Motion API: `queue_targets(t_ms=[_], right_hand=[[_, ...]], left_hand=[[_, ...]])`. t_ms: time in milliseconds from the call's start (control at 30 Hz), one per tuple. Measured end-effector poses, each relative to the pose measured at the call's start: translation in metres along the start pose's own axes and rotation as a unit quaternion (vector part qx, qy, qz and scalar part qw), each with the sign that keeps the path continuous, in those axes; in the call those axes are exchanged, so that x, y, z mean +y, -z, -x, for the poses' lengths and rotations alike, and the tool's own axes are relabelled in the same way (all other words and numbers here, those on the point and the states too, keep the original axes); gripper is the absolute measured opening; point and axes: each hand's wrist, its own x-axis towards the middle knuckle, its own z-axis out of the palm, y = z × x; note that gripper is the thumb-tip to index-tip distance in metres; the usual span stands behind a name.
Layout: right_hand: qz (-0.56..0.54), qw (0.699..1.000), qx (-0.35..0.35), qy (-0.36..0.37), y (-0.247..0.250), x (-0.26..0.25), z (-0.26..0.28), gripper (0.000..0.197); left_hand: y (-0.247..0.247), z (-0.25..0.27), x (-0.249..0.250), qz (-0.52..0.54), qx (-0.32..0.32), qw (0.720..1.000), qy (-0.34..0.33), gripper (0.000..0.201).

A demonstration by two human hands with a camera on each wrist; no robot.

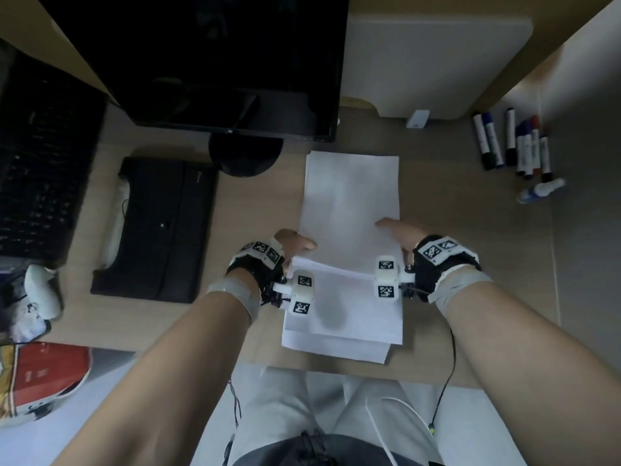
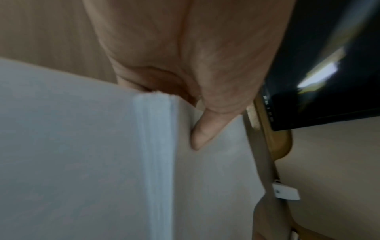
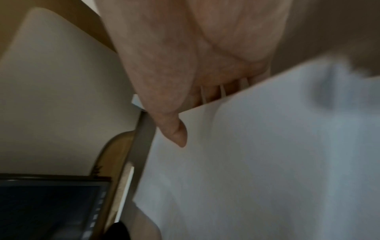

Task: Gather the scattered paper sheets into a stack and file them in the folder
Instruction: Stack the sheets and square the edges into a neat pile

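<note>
Paper sheets (image 1: 351,200) lie on the wooden desk (image 1: 262,203) right of centre, long axis running away from the person toward the monitor (image 1: 215,62), with the far short edge just short of the monitor's lower right corner. Both hands hold this upper sheet or small bundle by its long sides near the nearer end: the left hand (image 1: 292,242) pinches the left edge, its thumb (image 2: 202,129) lying on top of the paper and the fingers hidden under it, and the right hand (image 1: 400,235) pinches the right edge in the same way, thumb (image 3: 176,131) on top and fingertips showing just beneath the edge. The near end of the held paper is raised a little above more sheets (image 1: 339,334) that lie flat under the wrists, pointing the same way but slightly fanned, one corner sticking out at the near right. In the left wrist view a thick white edge of stacked paper (image 2: 154,154) shows beside the thumb. The black folder (image 1: 158,230) lies closed on the desk well to the left of the paper, its long axis also running away from the person. A black keyboard (image 1: 37,169) sits farther left, and a cluster of markers (image 1: 514,142) lies at the far right.
</note>
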Motion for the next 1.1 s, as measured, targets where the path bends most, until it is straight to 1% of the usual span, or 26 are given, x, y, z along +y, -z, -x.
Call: queue_targets(t_ms=[33, 67, 100, 167, 200, 233, 267, 333, 367, 400, 433, 467, 500, 533, 600, 633, 667, 700, 733, 800, 867, 900, 933, 1000, 1033, 1100], right_hand=[[0.001, 0.999, -0.012, -0.031, -0.002, 0.015, -0.009, 0.069], [0.0, 0.998, -0.028, -0.059, -0.005, 0.028, -0.012, 0.076], [0.004, 0.996, -0.045, -0.071, -0.007, 0.037, -0.006, 0.07], [0.025, 0.995, -0.061, -0.073, -0.009, 0.049, 0.006, 0.042], [0.033, 0.994, -0.064, -0.077, -0.009, 0.057, 0.01, 0.032], [0.042, 0.992, -0.079, -0.087, -0.01, 0.062, 0.015, 0.028], [0.053, 0.989, -0.1, -0.091, -0.01, 0.068, 0.015, 0.032], [0.097, 0.983, -0.123, -0.099, -0.012, 0.082, 0.014, 0.058], [0.116, 0.981, -0.12, -0.099, -0.012, 0.088, 0.015, 0.059], [0.15, 0.977, -0.115, -0.097, -0.012, 0.094, 0.018, 0.05], [0.169, 0.973, -0.117, -0.101, -0.013, 0.1, 0.023, 0.039], [0.183, 0.969, -0.126, -0.107, -0.013, 0.107, 0.027, 0.037], [0.191, 0.966, -0.131, -0.112, -0.016, 0.112, 0.03, 0.045], [0.204, 0.965, -0.127, -0.107, -0.018, 0.118, 0.033, 0.056], [0.216, 0.964, -0.117, -0.102, -0.024, 0.135, 0.021, 0.082], [0.221, 0.963, -0.116, -0.096, -0.029, 0.144, 0.015, 0.094], [0.224, 0.963, -0.112, -0.096, -0.036, 0.15, 0.014, 0.101], [0.21, 0.968, -0.105, -0.089, -0.044, 0.148, 0.022, 0.101], [0.192, 0.972, -0.103, -0.086, -0.054, 0.149, 0.03, 0.097], [0.126, 0.986, -0.088, -0.063, -0.075, 0.146, 0.053, 0.077], [0.062, 0.996, -0.06, -0.036, -0.091, 0.144, 0.059, 0.057], [0.057, 0.997, -0.044, -0.024, -0.098, 0.14, 0.064, 0.051], [0.056, 0.998, -0.019, -0.01, -0.103, 0.136, 0.066, 0.048], [0.063, 0.997, 0.036, 0.029, -0.106, 0.129, 0.066, 0.059], [0.071, 0.996, 0.048, 0.036, -0.105, 0.124, 0.073, 0.058], [0.09, 0.993, 0.074, 0.032, -0.097, 0.119, 0.085, 0.037]], left_hand=[[-0.005, -0.002, -0.01, 0.002, 0.011, 1.0, 0.008, 0.036], [-0.009, -0.006, -0.019, 0.025, 0.025, 0.999, 0.015, 0.042], [-0.014, -0.007, -0.028, 0.045, 0.033, 0.998, 0.02, 0.047], [-0.022, -0.008, -0.045, 0.07, 0.038, 0.996, 0.031, 0.05], [-0.025, -0.006, -0.051, 0.081, 0.039, 0.995, 0.038, 0.05], [-0.028, -0.003, -0.057, 0.089, 0.042, 0.994, 0.044, 0.049], [-0.031, 0.001, -0.063, 0.09, 0.044, 0.994, 0.045, 0.049], [-0.036, 0.009, -0.075, 0.073, 0.045, 0.995, 0.048, 0.051], [-0.038, 0.015, -0.08, 0.052, 0.045, 0.996, 0.053, 0.052], [-0.039, 0.019, -0.086, 0.041, 0.043, 0.997, 0.059, 0.051], [-0.039, 0.026, -0.091, 0.033, 0.03, 0.997, 0.066, 0.043], [-0.038, 0.031, -0.096, 0.025, 0.012, 0.997, 0.075, 0.031], [-0.039, 0.034, -0.101, 0.005, 0.005, 0.996, 0.085, 0.024], [-0.039, 0.033, -0.106, -0.021, 0.01, 0.996, 0.091, 0.027], [-0.039, 0.028, -0.12, -0.063, 0.039, 0.994, 0.075, 0.046], [-0.038, 0.027, -0.126, -0.064, 0.05, 0.994, 0.068, 0.052], [-0.034, 0.025, -0.136, -0.066, 0.048, 0.995, 0.06, 0.051], [-0.029, 0.026, -0.144, -0.075, 0.036, 0.995, 0.05, 0.047], [-0.024, 0.027, -0.154, -0.086, 0.022, 0.995, 0.037, 0.041], [-0.014, 0.03, -0.172, -0.097, 0.022, 0.995, 0.011, 0.035], [-0.005, 0.031, -0.181, -0.071, 0.054, 0.996, -0.017, 0.041], [-0.002, 0.033, -0.181, -0.064, 0.068, 0.995, -0.037, 0.043], [0.0, 0.036, -0.179, -0.063, 0.079, 0.993, -0.055, 0.045], [0.002, 0.039, -0.174, -0.055, 0.093, 0.99, -0.089, 0.044], [0.002, 0.041, -0.171, -0.047, 0.092, 0.99, -0.093, 0.043], [-0.005, 0.046, -0.164, -0.054, 0.067, 0.993, -0.084, 0.046]])
